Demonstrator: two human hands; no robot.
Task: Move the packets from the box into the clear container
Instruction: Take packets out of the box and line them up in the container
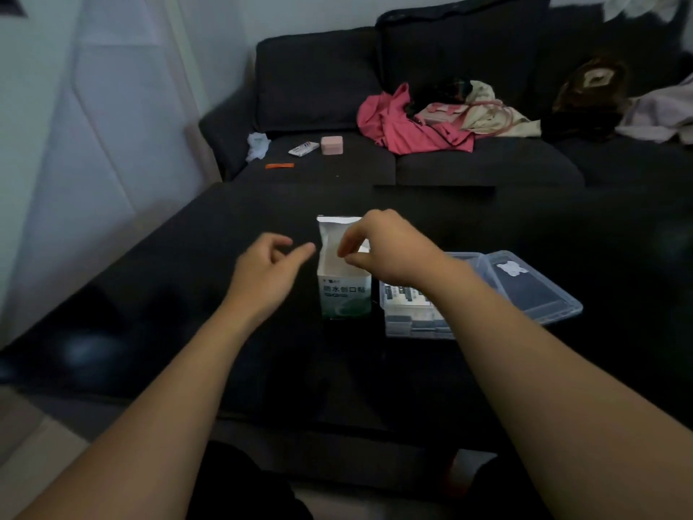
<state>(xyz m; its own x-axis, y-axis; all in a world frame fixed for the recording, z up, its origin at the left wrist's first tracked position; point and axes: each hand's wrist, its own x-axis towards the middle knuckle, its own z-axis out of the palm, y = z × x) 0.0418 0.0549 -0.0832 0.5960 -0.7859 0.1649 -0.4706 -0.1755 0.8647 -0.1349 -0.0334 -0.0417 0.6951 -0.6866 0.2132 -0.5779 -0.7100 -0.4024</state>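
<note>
Bandage box (345,279) stood upright on the dark surface (187,294), top flap open, white inside showing. Clear container (412,317) sat just beside it on the person's right, its lid (540,287) swung open flat on the far side.

Progress: container already held a row of packets (407,294), white with dark print, stacked against the near wall, so a good part of the transfer looked done. Could not see down into the box, so the count left in there was unknown.

Right hand (386,249) was over the box mouth, thumb and fingertips drawn close together in a narrow pinch at the opening. Whether that grip actually held a packet could not be told, nothing clearly showed between the fingers. Left hand (268,270) hovered just left of the box, fingers loosely curled, grip holding nothing, not touching the carton.

Judgement: mid-task, another pull from the box in hand. Left hand probably needed to steady the carton, a light tall box tips easily when packets drag on the flap

Sofa (412,88) behind carried clothes (408,125), not relevant
</note>
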